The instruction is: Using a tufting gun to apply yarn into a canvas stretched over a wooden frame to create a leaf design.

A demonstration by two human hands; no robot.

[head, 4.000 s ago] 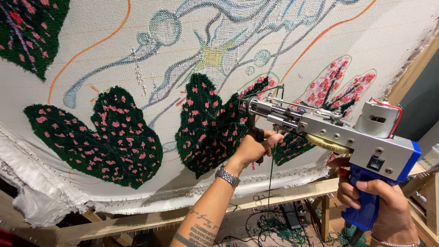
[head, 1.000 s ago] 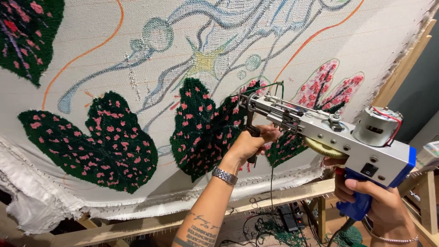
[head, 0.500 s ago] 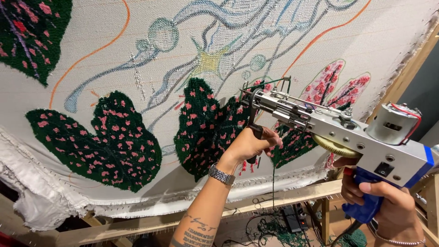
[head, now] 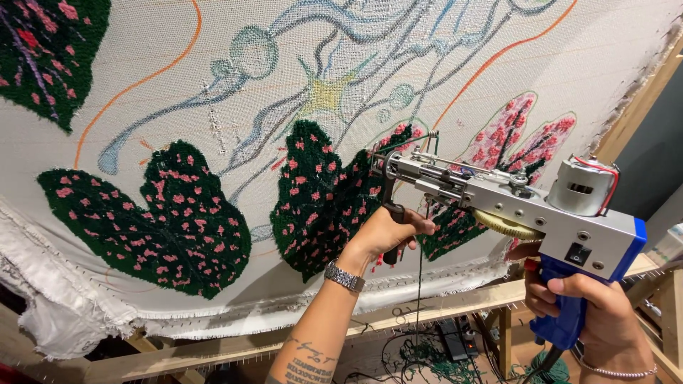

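Tufting cloth (head: 178, 92), stretched across a wooden frame (head: 441, 306) and patterned with 3 dark green, pink-spotted leaves, is met near its lower edge by a tufting gun (head: 512, 206). The gun's blue grip is clasped by the right hand (head: 590, 313), while its black front handle is gripped by the left hand (head: 388, 235). A wristwatch (head: 345, 276) is worn on the left wrist.

rug-making workshop | stretched tufting cloth (head: 178, 107) | wooden frame (head: 455, 302) | tufting gun (head: 512, 206)
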